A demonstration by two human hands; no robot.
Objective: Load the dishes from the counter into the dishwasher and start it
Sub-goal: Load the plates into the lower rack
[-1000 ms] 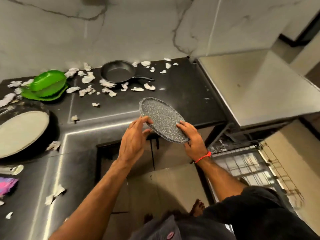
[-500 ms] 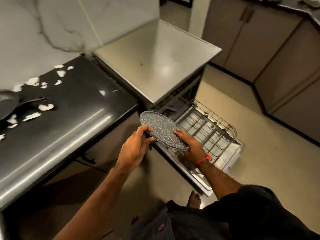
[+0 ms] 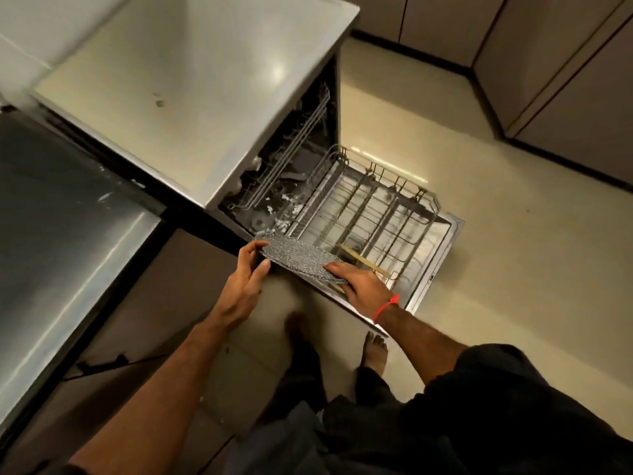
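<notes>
I hold a grey speckled plate point(image 3: 298, 257) nearly flat, with both hands on it. My left hand point(image 3: 245, 286) pinches its left rim. My right hand point(image 3: 363, 282), a red thread around its wrist, lies over its right edge. The plate hovers above the near left corner of the dishwasher's pulled-out lower rack point(image 3: 373, 207), a wire basket resting on the lowered door point(image 3: 442, 255). Pale wooden utensils point(image 3: 364, 260) lie in the rack just under the plate. Behind the rack, the open dishwasher point(image 3: 284, 159) shows its upper rack.
The dishwasher's steel top point(image 3: 191, 84) fills the upper left. A dark counter point(image 3: 61, 214) runs along the left. My bare feet point(image 3: 375, 347) stand on the beige floor point(image 3: 513, 269) close to the door's edge. Brown cabinets point(image 3: 565, 80) line the far right.
My view has swung right, from the littered counter to the dishwasher. The plate, still in both hands, has moved from over the counter's edge to over the lower rack's near corner.
</notes>
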